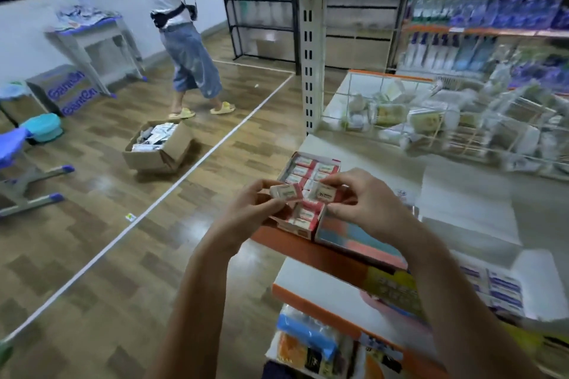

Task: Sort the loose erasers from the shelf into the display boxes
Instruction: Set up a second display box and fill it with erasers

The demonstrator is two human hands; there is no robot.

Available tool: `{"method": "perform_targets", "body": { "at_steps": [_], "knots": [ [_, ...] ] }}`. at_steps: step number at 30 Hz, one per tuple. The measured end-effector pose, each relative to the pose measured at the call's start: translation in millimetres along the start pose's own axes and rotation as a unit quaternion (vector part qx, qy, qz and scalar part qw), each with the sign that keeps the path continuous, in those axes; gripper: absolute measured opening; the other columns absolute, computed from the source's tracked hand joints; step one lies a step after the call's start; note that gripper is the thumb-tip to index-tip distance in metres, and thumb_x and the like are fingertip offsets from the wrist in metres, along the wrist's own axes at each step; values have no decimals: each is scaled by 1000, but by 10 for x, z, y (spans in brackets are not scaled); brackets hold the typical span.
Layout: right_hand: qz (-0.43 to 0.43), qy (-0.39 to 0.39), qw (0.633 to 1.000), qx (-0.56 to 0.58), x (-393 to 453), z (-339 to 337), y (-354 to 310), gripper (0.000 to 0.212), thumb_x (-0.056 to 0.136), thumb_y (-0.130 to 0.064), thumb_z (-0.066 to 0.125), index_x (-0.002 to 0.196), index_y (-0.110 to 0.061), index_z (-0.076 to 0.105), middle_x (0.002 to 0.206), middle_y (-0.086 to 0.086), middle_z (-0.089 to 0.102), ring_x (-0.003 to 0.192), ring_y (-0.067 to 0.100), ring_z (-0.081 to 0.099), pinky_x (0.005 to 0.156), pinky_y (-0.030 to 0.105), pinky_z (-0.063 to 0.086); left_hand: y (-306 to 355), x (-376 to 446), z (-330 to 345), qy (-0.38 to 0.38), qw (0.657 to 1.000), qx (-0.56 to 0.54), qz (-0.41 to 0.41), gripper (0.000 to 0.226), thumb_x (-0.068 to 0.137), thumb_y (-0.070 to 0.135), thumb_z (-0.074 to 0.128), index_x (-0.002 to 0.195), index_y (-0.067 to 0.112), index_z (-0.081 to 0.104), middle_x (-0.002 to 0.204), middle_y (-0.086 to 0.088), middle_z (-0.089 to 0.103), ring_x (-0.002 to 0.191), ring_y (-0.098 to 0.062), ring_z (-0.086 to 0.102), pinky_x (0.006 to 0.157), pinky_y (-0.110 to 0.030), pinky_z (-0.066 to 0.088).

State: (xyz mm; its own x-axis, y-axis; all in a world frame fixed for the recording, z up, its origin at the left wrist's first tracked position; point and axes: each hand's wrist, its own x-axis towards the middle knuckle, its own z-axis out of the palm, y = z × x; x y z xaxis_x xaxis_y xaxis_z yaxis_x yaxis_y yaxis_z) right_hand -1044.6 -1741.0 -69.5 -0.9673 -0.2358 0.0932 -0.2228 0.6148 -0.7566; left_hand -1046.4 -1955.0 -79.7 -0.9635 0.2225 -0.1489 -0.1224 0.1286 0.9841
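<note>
Cardboard display box [311, 177], red and white, sits open-topped at the front left corner of the white shelf [462, 212], above its orange edge. Inside: rows of small rectangular erasers in white-and-red sleeves, packed side by side (count not readable through blur).

Left hand [251, 209] pinches one boxy white eraser [284, 192] between thumb and curled fingers, held just over the box's near-left part. Right hand [365, 198] pinches a second eraser [324, 193], white with dark print, fingers curled round it, also over the box. The two erasers lie close together, apparently not touching.

Just right of the display box, touching it, lies a flat pack [360, 240] in pink and pale blue blocks, partly hidden under the right wrist.

Farther back on the shelf: a white wire basket [381, 101] holding soft plastic-wrapped packets, blurred.

On the wood-pattern floor, an open brown carton [158, 146] filled with small packets; beyond it a person [191, 52] in yellow slippers.
</note>
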Motion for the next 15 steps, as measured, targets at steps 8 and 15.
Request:
{"method": "perform_targets", "body": {
  "at_steps": [8,15],
  "knots": [
    [28,-17,979,-203,258,341,-224,30,88,-26,61,117,-25,58,106,-12,52,96,1,35,78,17,29,68,516,-540,-59,993,93,34,14,88,22,62,102,22,59,75,5,71,70,-4,65,55,-15,49],
    [93,27,962,-255,195,554,-165,26,89,-25,55,115,-28,58,103,-14,42,101,4,32,89,17,24,-30,791,-637,-191,977,82,35,42,72,39,69,108,21,57,87,3,73,79,-11,68,56,-17,49]
  ]
}}
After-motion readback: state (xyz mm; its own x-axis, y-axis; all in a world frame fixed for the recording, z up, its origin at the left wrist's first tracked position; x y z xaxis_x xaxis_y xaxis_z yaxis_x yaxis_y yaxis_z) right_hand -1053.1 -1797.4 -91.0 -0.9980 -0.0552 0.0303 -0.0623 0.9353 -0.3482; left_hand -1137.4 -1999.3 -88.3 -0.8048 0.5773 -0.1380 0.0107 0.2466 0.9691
